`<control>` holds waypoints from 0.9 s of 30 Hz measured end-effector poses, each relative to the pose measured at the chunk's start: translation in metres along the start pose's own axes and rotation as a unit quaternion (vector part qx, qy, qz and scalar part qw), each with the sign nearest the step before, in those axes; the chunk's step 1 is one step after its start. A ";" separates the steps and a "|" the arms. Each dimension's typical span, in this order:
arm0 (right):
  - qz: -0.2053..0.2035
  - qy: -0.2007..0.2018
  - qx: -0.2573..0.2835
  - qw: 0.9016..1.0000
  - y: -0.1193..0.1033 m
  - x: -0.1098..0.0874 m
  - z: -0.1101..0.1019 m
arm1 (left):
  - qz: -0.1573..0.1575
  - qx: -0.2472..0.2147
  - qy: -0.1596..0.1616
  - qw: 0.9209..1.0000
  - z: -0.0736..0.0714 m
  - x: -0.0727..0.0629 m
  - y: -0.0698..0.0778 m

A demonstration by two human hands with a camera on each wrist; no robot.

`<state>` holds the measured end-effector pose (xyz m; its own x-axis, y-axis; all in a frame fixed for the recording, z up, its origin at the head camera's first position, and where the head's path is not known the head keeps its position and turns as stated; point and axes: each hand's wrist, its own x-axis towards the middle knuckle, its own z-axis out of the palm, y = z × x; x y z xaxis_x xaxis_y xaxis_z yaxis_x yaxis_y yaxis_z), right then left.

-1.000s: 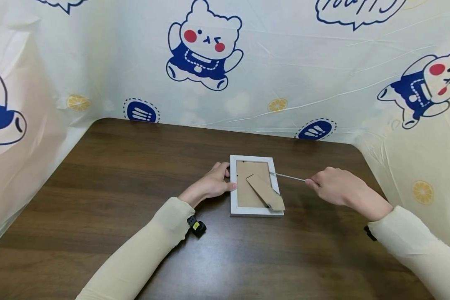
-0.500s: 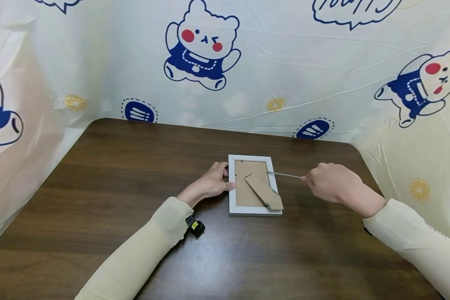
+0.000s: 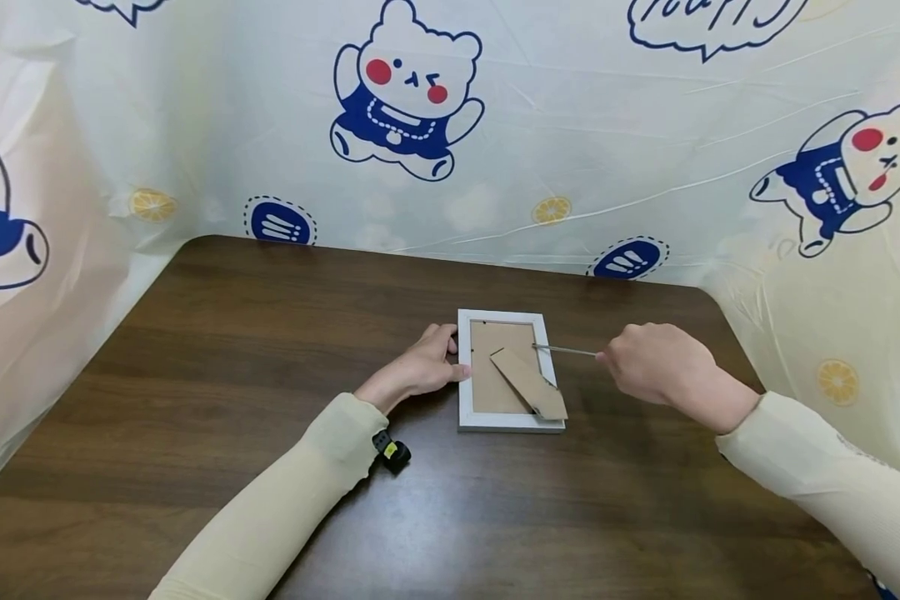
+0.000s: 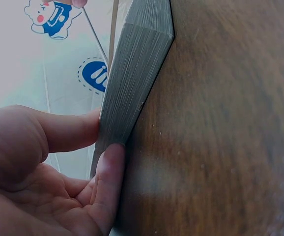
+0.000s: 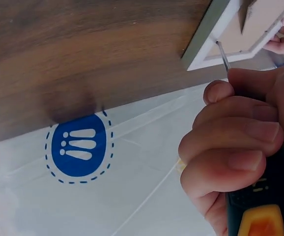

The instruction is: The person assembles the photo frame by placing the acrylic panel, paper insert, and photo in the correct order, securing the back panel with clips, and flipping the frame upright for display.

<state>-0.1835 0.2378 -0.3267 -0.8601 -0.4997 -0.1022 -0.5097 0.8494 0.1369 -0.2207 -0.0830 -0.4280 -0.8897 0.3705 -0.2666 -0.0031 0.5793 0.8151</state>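
Observation:
A white picture frame (image 3: 512,422) lies back side up on the table, its brown backboard (image 3: 483,367) showing. The kickstand (image 3: 528,385) on the back slants toward the lower right corner. My left hand (image 3: 420,364) grips the frame's left edge, thumb on the border and fingers against the side. My right hand (image 3: 663,367) is wrapped round a screwdriver; its dark handle with an orange end (image 5: 261,223) shows in the right wrist view. The thin metal shaft (image 3: 566,350) crosses the frame's right border, with its tip at the backboard's right edge.
The frame rests on a brown wood-grain table (image 3: 307,333). A pale curtain (image 3: 570,108) printed with cartoon bears and orange slices hangs behind the table and along both sides. A small black camera (image 3: 393,454) is strapped to the left wrist.
My right hand has shifted left toward the frame, and the screwdriver's tip sits slightly further in over the border. The left hand and the frame hold their places.

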 end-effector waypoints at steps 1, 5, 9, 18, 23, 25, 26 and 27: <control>-0.005 0.007 -0.006 1.000 -0.001 0.000 0.000 | -0.001 -0.001 0.000 1.000 0.000 0.000 0.000; -0.020 0.031 -0.037 0.999 -0.006 -0.001 -0.001 | 0.001 0.003 -0.001 1.000 0.001 0.001 0.000; -0.024 0.021 -0.089 0.996 -0.015 0.000 -0.007 | 0.003 0.005 -0.003 1.000 0.000 0.001 0.001; -0.049 0.059 -0.206 0.975 -0.035 0.007 -0.017 | -0.002 0.003 -0.001 1.000 -0.001 0.002 0.001; -0.053 0.072 -0.219 0.972 -0.039 0.008 -0.019 | -0.003 0.000 0.001 1.000 -0.001 0.004 -0.001; -0.051 0.061 -0.208 0.975 -0.037 0.006 -0.017 | -0.004 0.000 0.002 1.000 0.000 0.004 -0.001; -0.049 0.053 -0.200 0.977 -0.035 0.005 -0.017 | -0.004 0.000 0.002 1.000 0.000 0.004 -0.001; -0.046 0.045 -0.191 0.980 -0.033 0.003 -0.015 | -0.003 -0.001 0.001 1.000 0.000 0.004 -0.001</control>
<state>-0.1699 0.2056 -0.3163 -0.7997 -0.5986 -0.0464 -0.5401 0.6835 0.4910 -0.2237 -0.0819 -0.4300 -0.8907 0.3649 -0.2711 -0.0102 0.5803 0.8143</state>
